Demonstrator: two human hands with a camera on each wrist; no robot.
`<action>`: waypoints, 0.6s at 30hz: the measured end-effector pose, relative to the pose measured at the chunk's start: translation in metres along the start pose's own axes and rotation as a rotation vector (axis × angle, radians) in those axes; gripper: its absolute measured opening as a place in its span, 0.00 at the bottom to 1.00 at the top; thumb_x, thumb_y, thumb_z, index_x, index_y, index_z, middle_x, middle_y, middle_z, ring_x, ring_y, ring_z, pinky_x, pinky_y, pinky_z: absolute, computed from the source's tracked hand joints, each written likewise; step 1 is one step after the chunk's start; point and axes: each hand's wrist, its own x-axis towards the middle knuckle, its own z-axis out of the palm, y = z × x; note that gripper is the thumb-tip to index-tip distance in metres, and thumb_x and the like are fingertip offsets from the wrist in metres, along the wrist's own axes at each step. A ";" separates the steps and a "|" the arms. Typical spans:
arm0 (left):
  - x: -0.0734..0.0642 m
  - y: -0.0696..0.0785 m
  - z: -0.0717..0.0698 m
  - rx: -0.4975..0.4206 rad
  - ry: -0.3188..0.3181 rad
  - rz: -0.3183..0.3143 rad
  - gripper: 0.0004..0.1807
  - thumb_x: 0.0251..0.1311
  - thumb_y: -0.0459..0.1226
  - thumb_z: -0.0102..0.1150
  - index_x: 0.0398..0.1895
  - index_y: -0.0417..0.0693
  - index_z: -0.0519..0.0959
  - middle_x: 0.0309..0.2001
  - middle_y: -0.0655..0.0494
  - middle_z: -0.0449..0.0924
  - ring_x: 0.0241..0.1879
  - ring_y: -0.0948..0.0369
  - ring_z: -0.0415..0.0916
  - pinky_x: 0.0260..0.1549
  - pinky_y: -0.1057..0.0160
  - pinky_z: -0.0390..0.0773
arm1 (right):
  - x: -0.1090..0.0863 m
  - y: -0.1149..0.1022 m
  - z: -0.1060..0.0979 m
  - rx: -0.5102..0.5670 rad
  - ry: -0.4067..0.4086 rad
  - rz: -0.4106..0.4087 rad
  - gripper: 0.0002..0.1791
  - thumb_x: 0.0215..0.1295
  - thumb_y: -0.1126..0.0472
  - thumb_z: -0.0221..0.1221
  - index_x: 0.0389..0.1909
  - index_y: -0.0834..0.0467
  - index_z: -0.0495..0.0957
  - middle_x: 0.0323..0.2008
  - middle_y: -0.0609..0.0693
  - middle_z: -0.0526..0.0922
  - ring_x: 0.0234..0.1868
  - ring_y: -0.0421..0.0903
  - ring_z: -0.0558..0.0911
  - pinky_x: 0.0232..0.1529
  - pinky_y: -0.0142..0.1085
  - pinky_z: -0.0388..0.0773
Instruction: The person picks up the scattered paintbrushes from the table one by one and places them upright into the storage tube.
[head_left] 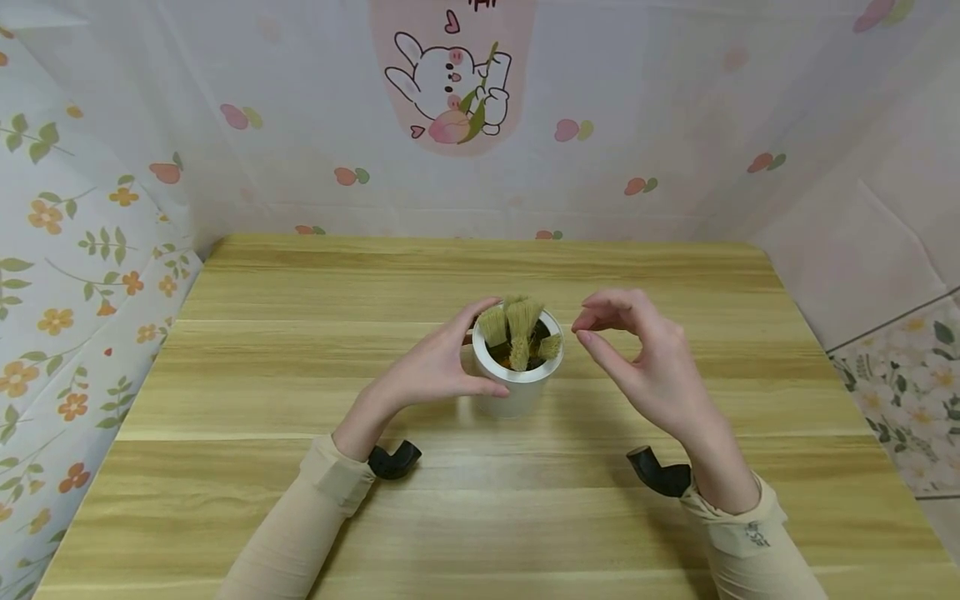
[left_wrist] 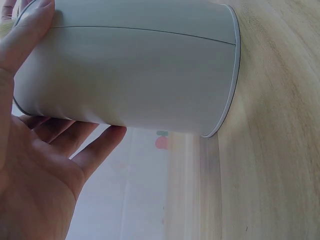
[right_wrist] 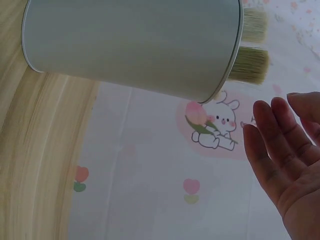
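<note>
A white bucket (head_left: 510,400) stands upright on the table, holding several brushes with their pale bristles (head_left: 522,318) up and their handles hidden inside. In the right wrist view, two tufts of bristles (right_wrist: 251,65) stick out past the bucket's rim. My left hand (head_left: 423,362) grips the bucket from the left, thumb on the near side and fingers round the far side. The left wrist view shows its fingers (left_wrist: 100,150) against the grey-white wall. To the right of the rim, apart from it, my right hand (head_left: 648,358) hovers with loosely bent fingers, holding nothing.
The wooden table (head_left: 300,375) reaches back to a white printed cloth (head_left: 292,100) with a rabbit picture. Flowered cloth (head_left: 67,333) hangs along the left side. A black wrist mount (head_left: 393,460) sits by the left cuff, another (head_left: 660,472) by the right.
</note>
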 end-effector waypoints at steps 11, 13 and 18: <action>0.003 -0.005 0.005 0.003 0.020 -0.004 0.67 0.45 0.54 0.82 0.83 0.68 0.45 0.80 0.56 0.58 0.76 0.50 0.64 0.71 0.38 0.69 | 0.000 0.003 0.003 -0.029 0.003 -0.028 0.19 0.60 0.76 0.68 0.51 0.61 0.78 0.40 0.48 0.86 0.44 0.41 0.85 0.53 0.20 0.76; 0.005 -0.007 0.008 -0.010 0.021 0.014 0.68 0.48 0.53 0.82 0.84 0.69 0.42 0.82 0.60 0.54 0.79 0.51 0.59 0.73 0.38 0.66 | -0.001 0.005 0.005 -0.038 -0.006 -0.032 0.19 0.60 0.77 0.68 0.50 0.62 0.78 0.40 0.48 0.85 0.44 0.42 0.85 0.54 0.20 0.76; -0.001 -0.012 0.010 -0.026 0.040 0.062 0.63 0.56 0.51 0.76 0.83 0.74 0.37 0.84 0.67 0.47 0.82 0.56 0.53 0.77 0.43 0.62 | -0.005 0.013 0.010 -0.032 -0.038 -0.047 0.17 0.59 0.76 0.68 0.47 0.61 0.80 0.41 0.49 0.86 0.45 0.41 0.85 0.54 0.21 0.77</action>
